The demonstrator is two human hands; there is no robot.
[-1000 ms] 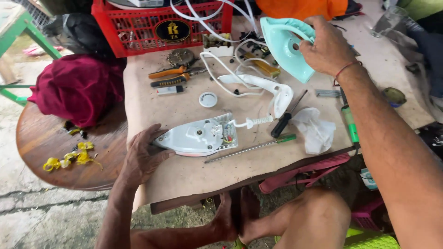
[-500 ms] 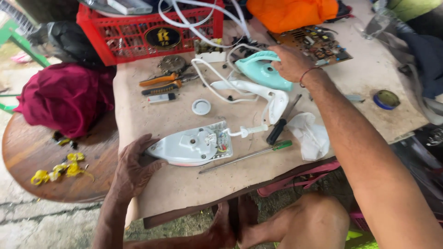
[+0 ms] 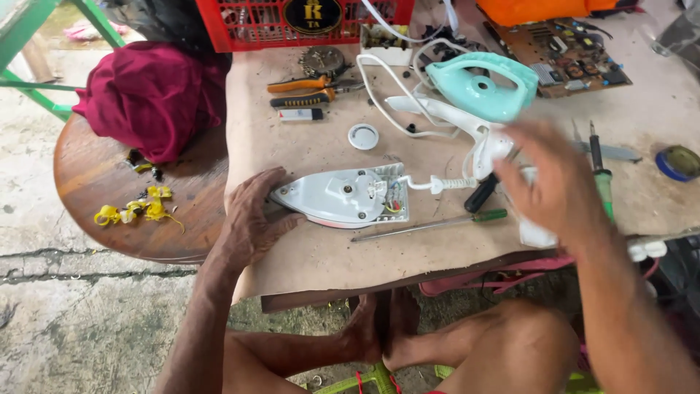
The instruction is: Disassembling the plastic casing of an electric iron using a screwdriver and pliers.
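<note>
Left hand [image 3: 251, 219] rests open against iron base [image 3: 343, 195]; right hand [image 3: 558, 182] (blurred) hovers open, empty.

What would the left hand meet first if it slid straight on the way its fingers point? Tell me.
The left hand already touches the opened iron base at its pointed tip; straight on, it pushes into that.

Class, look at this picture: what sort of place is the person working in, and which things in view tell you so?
Probably an informal outdoor repair bench for small electrical appliances. An opened clothes iron base lies on the table, screwdrivers and pliers lie around it, a bare circuit board sits at the back, and cracked concrete ground shows below.
</note>
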